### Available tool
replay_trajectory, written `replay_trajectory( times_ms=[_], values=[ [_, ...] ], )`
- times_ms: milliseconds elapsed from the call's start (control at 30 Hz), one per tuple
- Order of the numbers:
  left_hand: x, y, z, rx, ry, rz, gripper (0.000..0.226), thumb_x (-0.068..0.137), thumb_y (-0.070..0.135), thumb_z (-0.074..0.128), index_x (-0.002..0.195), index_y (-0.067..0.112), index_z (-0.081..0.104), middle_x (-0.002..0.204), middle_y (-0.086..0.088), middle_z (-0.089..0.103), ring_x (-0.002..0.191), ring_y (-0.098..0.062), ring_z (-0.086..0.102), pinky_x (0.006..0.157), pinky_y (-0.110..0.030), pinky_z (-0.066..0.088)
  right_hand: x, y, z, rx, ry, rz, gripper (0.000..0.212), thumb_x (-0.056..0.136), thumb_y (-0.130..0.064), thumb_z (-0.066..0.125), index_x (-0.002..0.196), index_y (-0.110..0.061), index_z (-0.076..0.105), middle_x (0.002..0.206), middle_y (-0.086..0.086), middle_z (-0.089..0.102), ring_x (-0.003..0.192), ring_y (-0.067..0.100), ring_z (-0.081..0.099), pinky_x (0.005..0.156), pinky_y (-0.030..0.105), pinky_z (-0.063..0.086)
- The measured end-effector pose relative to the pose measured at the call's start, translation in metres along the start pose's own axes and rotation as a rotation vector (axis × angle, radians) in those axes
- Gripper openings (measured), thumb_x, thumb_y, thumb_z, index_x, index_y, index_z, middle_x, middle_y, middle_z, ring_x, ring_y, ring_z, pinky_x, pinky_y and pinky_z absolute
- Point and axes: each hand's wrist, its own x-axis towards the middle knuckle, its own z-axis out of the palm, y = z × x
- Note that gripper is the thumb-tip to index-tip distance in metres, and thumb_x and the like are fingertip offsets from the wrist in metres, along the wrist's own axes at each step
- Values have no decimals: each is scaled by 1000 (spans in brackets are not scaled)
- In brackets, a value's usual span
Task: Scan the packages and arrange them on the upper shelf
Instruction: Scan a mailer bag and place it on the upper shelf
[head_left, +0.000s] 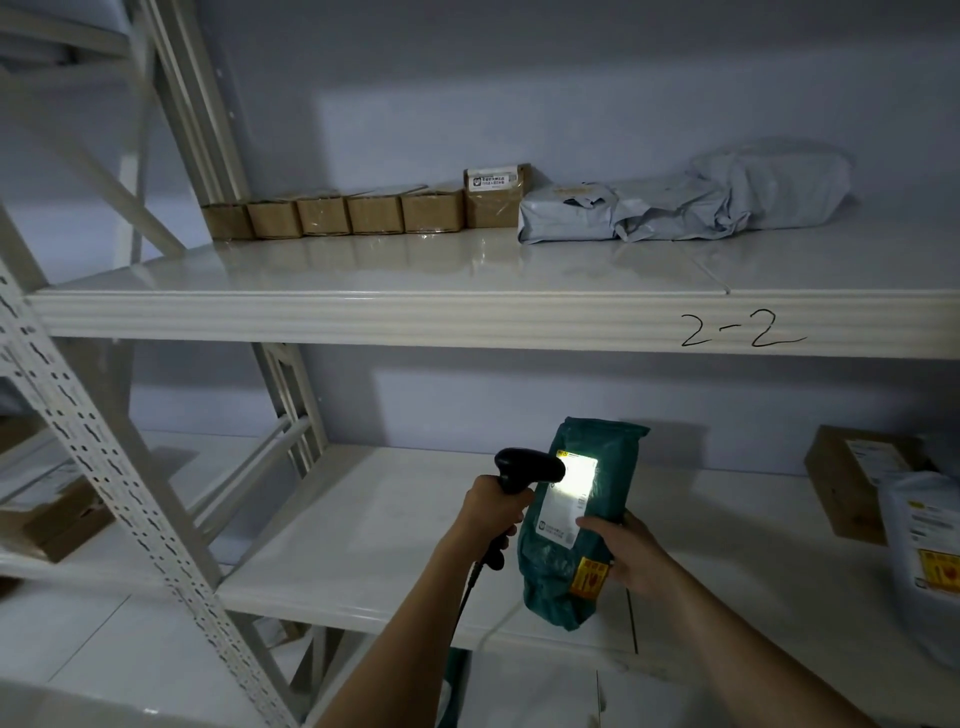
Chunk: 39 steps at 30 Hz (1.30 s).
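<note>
Parcel storeroom / warehouse bay, dim light. White boltless steel racking with perforated uprights (78, 441), upper shelf (363, 312) beam hand-marked "2-2" (740, 332). Taped cardboard boxes (332, 215) in a row along its back edge, grey poly mailers (685, 202) beside them, handheld barcode scanner (524, 467).

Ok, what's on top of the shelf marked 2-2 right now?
On the 2-2 shelf: a row of small cardboard boxes, one taller labelled box, then crumpled grey mailer bags at the right. Anything behind the bags is hidden.
</note>
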Motion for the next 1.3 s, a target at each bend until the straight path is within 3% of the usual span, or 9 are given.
replay_trajectory(
  times_ms=[333, 467, 700, 1000, 1133, 1233, 1300],
  values=[
    [0, -5, 0, 3, 25, 8, 13, 81, 18, 62, 79, 6, 60, 60, -6, 54, 46, -19, 45, 46, -26, 39, -1, 1, 1, -13, -6, 1, 51, 86, -13, 75, 134, -18, 56, 119, 9, 70, 106, 30, 67, 90, 49, 58],
    [2, -7, -2, -10, 31, 11, 13, 80, 18, 63, 77, 5, 60, 58, -5, 54, 45, -20, 45, 47, -27, 39, -2, 2, 2, -28, -6, 0, 53, 86, -14, 76, 135, -18, 55, 120, 8, 69, 105, 29, 67, 83, 45, 60],
    [6, -11, -3, -15, 32, 4, 13, 82, 18, 62, 80, 5, 61, 60, -6, 55, 46, -18, 46, 47, -26, 40, -2, 3, 3, -6, -18, 6, 53, 86, -11, 75, 135, -17, 55, 119, 9, 69, 105, 30, 67, 77, 42, 61],
    [16, -17, -6, -51, 45, -16, 14, 81, 18, 64, 86, 5, 62, 62, -7, 55, 48, -20, 47, 47, -26, 40, 0, 0, 1, -14, 7, 4, 53, 87, -11, 75, 135, -16, 54, 122, 11, 68, 106, 31, 67, 83, 47, 60],
    [24, -33, -9, -116, 35, -64, 13, 83, 6, 66, 89, 1, 56, 66, -12, 54, 49, -20, 49, 46, -26, 43, 2, 0, -2, -35, 6, 11, 52, 88, -14, 74, 136, -17, 54, 121, 10, 69, 106, 31, 67, 85, 47, 60],
    [32, -58, -9, -192, 31, -152, 20, 80, -12, 60, 94, -2, 48, 73, -16, 51, 56, -24, 54, 53, -33, 51, 3, 1, -6, -22, 24, 7, 45, 89, -13, 71, 131, -15, 58, 115, 11, 71, 103, 30, 68, 80, 43, 60],
    [36, -77, -9, -234, 54, -212, 17, 81, -14, 60, 92, -5, 52, 75, -18, 54, 59, -28, 55, 59, -38, 54, 5, 2, -9, 17, 43, 17, 43, 89, -11, 71, 130, -10, 59, 113, 14, 72, 102, 32, 69, 85, 45, 59]
  ],
)
